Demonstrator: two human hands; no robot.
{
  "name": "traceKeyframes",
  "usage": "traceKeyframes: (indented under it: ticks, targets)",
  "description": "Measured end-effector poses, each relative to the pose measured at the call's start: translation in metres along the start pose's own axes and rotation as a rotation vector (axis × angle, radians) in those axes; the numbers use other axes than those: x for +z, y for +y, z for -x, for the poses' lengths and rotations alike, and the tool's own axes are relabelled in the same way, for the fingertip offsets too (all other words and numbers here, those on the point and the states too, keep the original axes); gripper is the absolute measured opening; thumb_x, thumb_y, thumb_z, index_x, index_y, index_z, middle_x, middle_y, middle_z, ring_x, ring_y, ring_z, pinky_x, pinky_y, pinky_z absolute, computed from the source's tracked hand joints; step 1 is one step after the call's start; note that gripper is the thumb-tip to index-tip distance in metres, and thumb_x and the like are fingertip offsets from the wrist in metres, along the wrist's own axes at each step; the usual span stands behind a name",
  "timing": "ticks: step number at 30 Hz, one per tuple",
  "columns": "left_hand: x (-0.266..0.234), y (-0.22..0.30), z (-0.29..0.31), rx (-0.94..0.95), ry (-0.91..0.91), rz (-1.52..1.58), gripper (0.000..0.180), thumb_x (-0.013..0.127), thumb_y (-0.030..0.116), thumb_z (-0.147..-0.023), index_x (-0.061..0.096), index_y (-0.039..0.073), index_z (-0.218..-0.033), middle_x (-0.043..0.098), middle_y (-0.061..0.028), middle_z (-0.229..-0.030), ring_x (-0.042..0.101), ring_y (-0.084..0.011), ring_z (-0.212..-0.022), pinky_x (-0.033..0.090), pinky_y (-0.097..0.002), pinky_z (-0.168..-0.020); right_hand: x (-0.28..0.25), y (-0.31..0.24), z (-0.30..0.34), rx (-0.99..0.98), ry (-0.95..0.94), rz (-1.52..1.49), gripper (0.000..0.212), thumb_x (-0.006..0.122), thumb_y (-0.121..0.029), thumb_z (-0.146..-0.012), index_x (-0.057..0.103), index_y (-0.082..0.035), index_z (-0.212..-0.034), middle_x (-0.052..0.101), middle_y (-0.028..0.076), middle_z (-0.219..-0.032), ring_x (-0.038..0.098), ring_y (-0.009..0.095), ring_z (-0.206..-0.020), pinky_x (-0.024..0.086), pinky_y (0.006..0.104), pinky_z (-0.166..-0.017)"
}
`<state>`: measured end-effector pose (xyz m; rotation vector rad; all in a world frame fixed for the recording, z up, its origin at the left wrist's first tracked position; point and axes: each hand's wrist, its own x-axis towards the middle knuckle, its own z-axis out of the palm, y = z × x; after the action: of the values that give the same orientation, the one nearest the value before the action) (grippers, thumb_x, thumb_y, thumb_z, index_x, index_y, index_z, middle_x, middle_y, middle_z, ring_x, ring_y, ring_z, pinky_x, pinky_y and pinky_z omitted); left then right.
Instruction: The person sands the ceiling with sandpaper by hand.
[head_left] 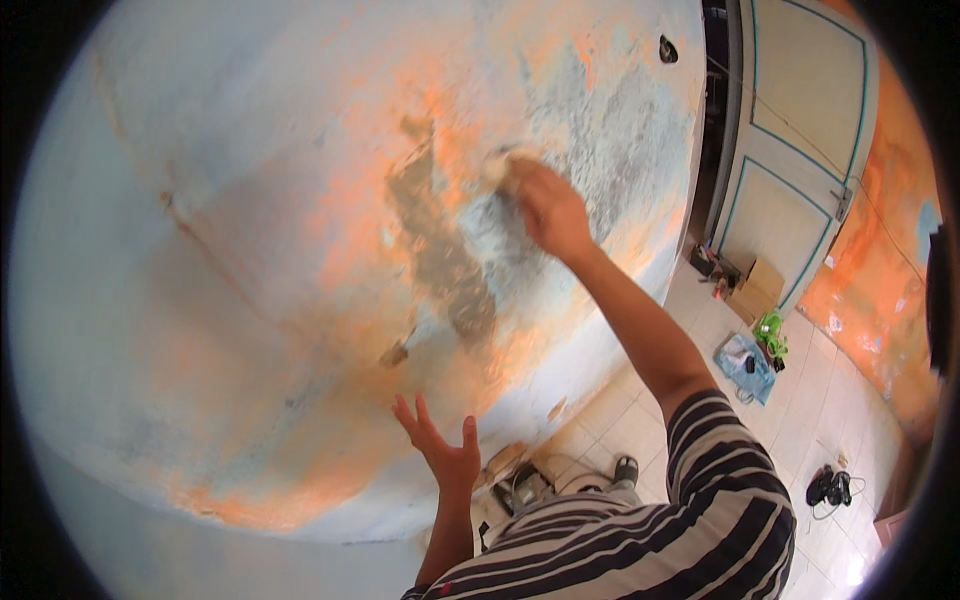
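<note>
A wall point(260, 210) fills most of the view, with worn pale-blue paint, orange areas and rough grey and brown bare patches. My right hand point(553, 210) is closed around a small pale pad point(497, 170), pressed to the wall beside the grey patch point(635, 140); its exact kind is blurred. Lower down, my left hand point(446, 450) is open with its fingers spread and holds nothing. It is at the wall's lower part, below a brown bare patch point(440, 260); I cannot tell whether it touches.
To the right stands a pale door point(790, 150) with blue trim. A cardboard box point(757, 290), a blue plastic bag point(745, 368), a green item point(771, 335) and a black corded object point(830, 487) lie on the tiled floor point(800, 420). Equipment with cables point(525, 487) sits by my feet.
</note>
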<state>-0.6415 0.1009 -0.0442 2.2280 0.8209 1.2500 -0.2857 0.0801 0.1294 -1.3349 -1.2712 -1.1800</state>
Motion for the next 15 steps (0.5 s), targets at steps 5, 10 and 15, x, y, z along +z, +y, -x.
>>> traceKeyframes:
  ticks: [5, 10, 15]
  targets:
    - [0.078, 0.038, -0.041, 0.104, 0.165, -0.004, 0.088, 0.071, 0.030, -0.093, 0.023, 0.003, -0.162, 0.009, -0.0257, -0.171, 0.006, -0.0446, -0.159, 0.012, -0.0599, -0.125, -0.026, 0.118, 0.007, 0.092, 0.051, -0.001, 0.028, 0.066, -0.005, -0.091, 0.068, -0.007, -0.119, 0.069, 0.015, -0.129, 0.065, 0.037, -0.117, 0.054, 0.0460, -0.098]
    - [0.143, 0.065, -0.078, 0.027, 0.222, -0.152, 0.088, 0.068, 0.035, -0.096, 0.021, 0.006, -0.164, 0.005, -0.0246, -0.172, 0.004, -0.0435, -0.159, 0.014, -0.0611, -0.124, -0.030, 0.158, 0.036, 0.140, -0.074, -0.007, 0.030, 0.067, -0.002, -0.087, 0.069, -0.006, -0.117, 0.067, 0.017, -0.130, 0.063, 0.040, -0.119, 0.054, 0.0462, -0.098]
    - [0.202, 0.101, -0.100, -0.056, 0.257, -0.108, 0.088, 0.069, 0.035, -0.095, 0.022, 0.008, -0.165, 0.005, -0.0234, -0.172, 0.002, -0.0460, -0.159, 0.013, -0.0666, -0.122, -0.044, 0.251, 0.057, 0.248, 0.041, 0.049, 0.025, 0.067, -0.005, -0.088, 0.069, -0.010, -0.112, 0.064, 0.010, -0.138, 0.063, 0.035, -0.124, 0.054, 0.0452, -0.099]
